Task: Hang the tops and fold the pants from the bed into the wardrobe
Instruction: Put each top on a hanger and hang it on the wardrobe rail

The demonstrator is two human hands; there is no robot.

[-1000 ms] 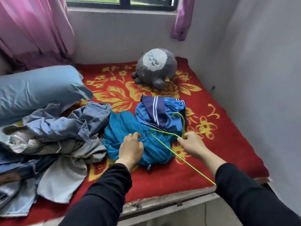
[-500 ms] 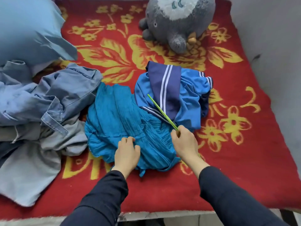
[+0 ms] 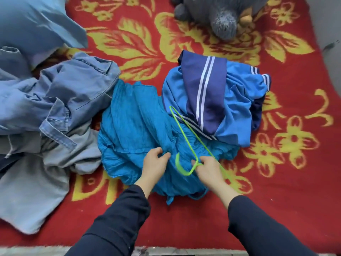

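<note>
The top is teal crinkled fabric, crumpled at mid-bed between a denim pile and a blue striped garment. The left hand pinches a fold of the top with curled fingers. The right hand grips a green wire hanger at its neck, over the top.

A red blanket with big yellow flowers lies spread out flat. Toward the far side sits a grey plush toy (only its lower part shows). A pale blue pillow lies at the far left, and a grey wall borders the right.
</note>
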